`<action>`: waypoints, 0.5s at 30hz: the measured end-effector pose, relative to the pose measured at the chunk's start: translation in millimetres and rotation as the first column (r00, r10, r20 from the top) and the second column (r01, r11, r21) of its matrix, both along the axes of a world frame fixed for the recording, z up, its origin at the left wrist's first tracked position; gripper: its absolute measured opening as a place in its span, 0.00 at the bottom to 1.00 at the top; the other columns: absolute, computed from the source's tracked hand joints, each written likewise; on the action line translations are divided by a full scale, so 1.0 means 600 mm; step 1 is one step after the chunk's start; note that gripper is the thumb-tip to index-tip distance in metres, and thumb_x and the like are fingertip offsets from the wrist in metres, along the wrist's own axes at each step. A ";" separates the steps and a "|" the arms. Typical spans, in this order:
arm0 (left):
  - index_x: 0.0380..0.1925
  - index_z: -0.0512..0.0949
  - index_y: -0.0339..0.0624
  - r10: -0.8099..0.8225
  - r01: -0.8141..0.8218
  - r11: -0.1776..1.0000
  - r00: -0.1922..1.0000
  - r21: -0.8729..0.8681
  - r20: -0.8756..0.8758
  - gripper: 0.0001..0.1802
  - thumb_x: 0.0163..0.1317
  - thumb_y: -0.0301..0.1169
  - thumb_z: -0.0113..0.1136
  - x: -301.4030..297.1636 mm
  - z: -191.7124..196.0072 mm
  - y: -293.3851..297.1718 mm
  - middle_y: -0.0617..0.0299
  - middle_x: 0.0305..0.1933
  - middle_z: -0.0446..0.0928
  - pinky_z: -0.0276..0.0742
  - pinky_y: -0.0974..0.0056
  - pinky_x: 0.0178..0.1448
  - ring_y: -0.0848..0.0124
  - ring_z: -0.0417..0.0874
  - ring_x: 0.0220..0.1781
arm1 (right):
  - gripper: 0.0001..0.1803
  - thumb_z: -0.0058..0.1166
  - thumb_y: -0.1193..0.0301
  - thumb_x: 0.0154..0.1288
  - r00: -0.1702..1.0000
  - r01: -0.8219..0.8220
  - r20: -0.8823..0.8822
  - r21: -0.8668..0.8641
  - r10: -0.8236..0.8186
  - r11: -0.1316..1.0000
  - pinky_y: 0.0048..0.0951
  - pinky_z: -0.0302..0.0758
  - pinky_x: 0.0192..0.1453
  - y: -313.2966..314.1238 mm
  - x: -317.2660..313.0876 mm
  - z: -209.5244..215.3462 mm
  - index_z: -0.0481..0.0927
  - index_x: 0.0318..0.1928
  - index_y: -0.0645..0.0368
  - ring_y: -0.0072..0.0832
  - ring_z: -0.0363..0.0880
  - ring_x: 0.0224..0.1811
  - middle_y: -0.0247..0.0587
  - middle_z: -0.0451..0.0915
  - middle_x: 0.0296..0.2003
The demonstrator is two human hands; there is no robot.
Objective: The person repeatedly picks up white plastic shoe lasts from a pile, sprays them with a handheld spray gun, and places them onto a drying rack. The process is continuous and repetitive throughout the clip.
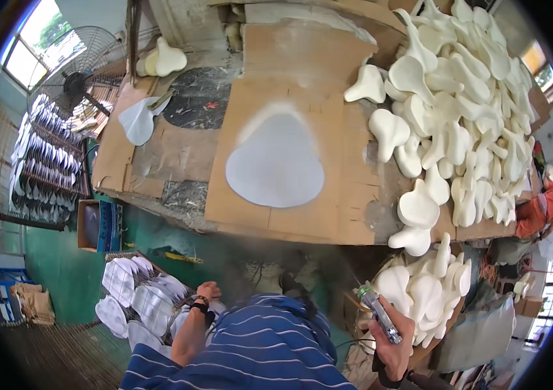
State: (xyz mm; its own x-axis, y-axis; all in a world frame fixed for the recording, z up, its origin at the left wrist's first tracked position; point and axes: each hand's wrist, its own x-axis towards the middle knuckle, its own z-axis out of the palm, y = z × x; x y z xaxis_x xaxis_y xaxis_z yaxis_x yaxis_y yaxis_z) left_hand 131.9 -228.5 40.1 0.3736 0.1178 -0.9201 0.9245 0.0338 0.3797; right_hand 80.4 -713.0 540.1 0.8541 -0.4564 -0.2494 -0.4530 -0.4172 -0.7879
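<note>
A metal spray gun [378,312] sits in my right hand [394,339], its nozzle pointing up and left toward the table, with a faint mist ahead of it. On the tan cardboard [348,214] in front of me lies a light grey, rounded-triangle sheet [275,166], flat, with whitish residue around its narrow far end. My left hand [208,290] is low at my left side with its fingers curled in; I see nothing in them. It is beside a rack of pale grey curved pieces [159,307], and whether it touches them I cannot tell.
Cream foam saddle-shaped pieces [458,97] pile high on the table's right; more [423,286] fill a container below. At the table's left lies another grey cover [138,120]. A fan [73,84] and a loaded rack [45,162] stand far left. A box [99,224] sits on the green floor.
</note>
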 end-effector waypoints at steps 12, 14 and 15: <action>0.58 0.74 0.43 -0.128 0.123 0.990 0.989 0.069 0.075 0.22 0.68 0.40 0.58 0.092 0.064 -0.056 0.56 0.42 0.83 0.85 0.52 0.42 0.62 0.86 0.39 | 0.25 0.63 0.78 0.57 0.989 0.062 0.136 -0.070 -0.052 0.996 0.27 0.75 0.40 -0.018 0.068 -0.028 0.79 0.57 0.66 0.28 0.80 0.30 0.48 0.85 0.34; 0.58 0.74 0.43 -0.116 0.112 0.991 0.991 0.069 0.071 0.21 0.68 0.39 0.58 0.087 0.062 -0.053 0.56 0.42 0.83 0.85 0.52 0.41 0.62 0.86 0.39 | 0.25 0.63 0.78 0.58 0.977 0.046 0.214 -0.091 -0.025 0.995 0.27 0.75 0.40 -0.014 0.095 -0.035 0.79 0.58 0.66 0.28 0.80 0.30 0.48 0.84 0.34; 0.57 0.74 0.43 -0.107 0.103 0.993 0.992 0.065 0.068 0.21 0.67 0.39 0.58 0.083 0.060 -0.048 0.56 0.42 0.83 0.85 0.52 0.41 0.62 0.86 0.39 | 0.25 0.63 0.77 0.58 0.972 0.033 0.236 -0.086 -0.011 0.996 0.27 0.75 0.40 -0.013 0.105 -0.040 0.79 0.57 0.66 0.28 0.79 0.30 0.49 0.84 0.34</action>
